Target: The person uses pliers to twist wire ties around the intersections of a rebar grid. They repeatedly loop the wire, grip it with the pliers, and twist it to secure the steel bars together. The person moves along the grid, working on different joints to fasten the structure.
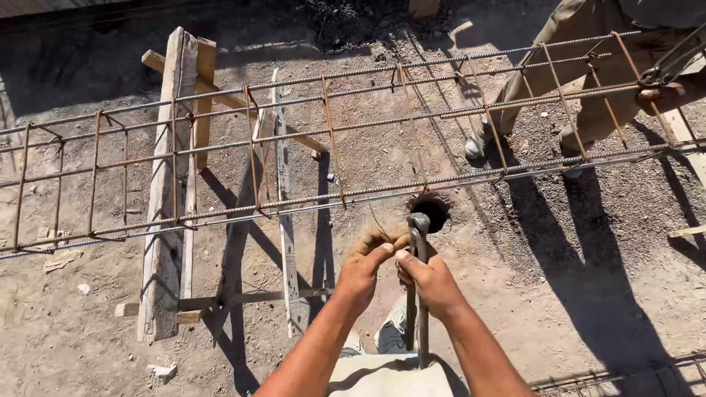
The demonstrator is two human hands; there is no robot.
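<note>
My left hand and my right hand meet in front of me, just below a long rebar cage of ribbed bars and rusty stirrups. A pair of steel pincers stands upright between the hands, head up and handles down. My right hand grips the handles. In my left hand's pinched fingers is a thin tie wire next to the pincers' head. The cage lies across a wooden trestle.
Another person in khaki trousers stands at the far right behind the cage, a hand on a bar with a tool. A round hole opens in the dirt ground under the cage. More rebar lies at bottom right.
</note>
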